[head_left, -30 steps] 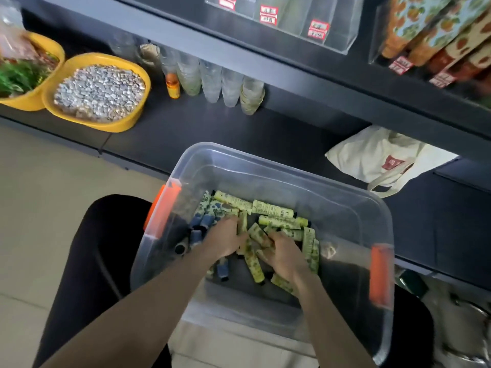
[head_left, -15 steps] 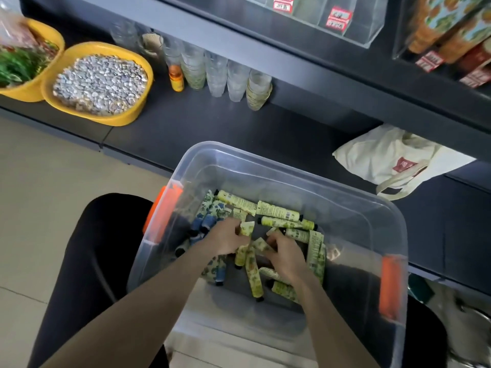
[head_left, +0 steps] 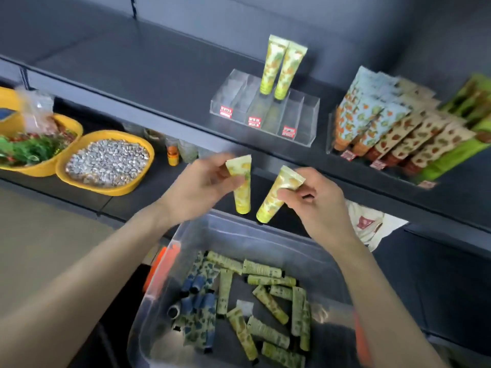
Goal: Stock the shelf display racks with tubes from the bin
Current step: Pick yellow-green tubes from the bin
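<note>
Both hands have come up out of the clear bin [head_left: 265, 235] since half a second ago, when they were down among the loose tubes, and each now carries one; the view has also tipped upward to show the shelf above. At mid-frame the left hand [head_left: 202, 189] pinches a yellow-green tube [head_left: 242, 192] near its flat crimped end between thumb and fingers [head_left: 233, 179], the cap end hanging downward. Just to its right, the right hand [head_left: 316, 205] pinches a second tube [head_left: 276, 197] the same way, this one tilted so its cap points down and to the left. The two tubes are near each other but apart, both held over the far rim of the bin.

Along the bottom of the frame the bin holds many more tubes lying in a loose heap [head_left: 265, 298], pale green ones in the middle and right, darker blue-patterned ones at the left. An orange latch [head_left: 162, 266] sits on its left side.

Above centre, a clear acrylic display rack [head_left: 300, 120] with red price tags stands on the dark shelf [head_left: 132, 67], and two tubes [head_left: 281, 67] stand upright in it, cap down, side by side. At the right a second rack holds rows of patterned tubes [head_left: 393, 128]. At the left edge two yellow bowls [head_left: 106, 160] rest on the lower shelf.
</note>
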Tool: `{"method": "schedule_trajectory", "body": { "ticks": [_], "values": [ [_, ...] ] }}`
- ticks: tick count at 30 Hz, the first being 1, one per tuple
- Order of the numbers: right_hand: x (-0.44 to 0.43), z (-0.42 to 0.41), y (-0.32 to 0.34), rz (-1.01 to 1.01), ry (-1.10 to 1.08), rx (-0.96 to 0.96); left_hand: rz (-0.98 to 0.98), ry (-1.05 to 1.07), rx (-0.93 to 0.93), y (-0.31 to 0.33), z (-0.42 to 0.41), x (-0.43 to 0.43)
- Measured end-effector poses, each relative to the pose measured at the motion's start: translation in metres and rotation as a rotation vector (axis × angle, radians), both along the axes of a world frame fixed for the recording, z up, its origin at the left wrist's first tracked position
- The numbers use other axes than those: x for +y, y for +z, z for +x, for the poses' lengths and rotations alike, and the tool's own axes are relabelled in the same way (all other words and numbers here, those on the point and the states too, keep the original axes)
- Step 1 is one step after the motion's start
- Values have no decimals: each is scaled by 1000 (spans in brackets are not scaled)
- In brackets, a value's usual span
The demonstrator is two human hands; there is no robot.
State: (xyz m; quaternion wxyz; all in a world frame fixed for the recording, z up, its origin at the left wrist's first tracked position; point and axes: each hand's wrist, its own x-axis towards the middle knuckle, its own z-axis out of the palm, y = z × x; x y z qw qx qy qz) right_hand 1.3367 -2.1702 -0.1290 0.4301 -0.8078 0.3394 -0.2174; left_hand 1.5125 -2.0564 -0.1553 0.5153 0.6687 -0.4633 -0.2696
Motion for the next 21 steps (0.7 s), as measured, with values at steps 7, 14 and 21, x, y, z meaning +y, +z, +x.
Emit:
{"method": "schedule_trajectory", "body": {
  "ticks": [7, 14, 21],
  "values": [
    [-45, 46, 103, -272, 17, -121, -190, 40, -252, 109, 46, -46],
    [-102, 93, 129, -414, -72, 14, -127, 30, -439, 136, 80, -107],
    [-140, 122, 107, -429, -121, 138, -19, -26, -501, 128, 102, -155]
  ]
}}
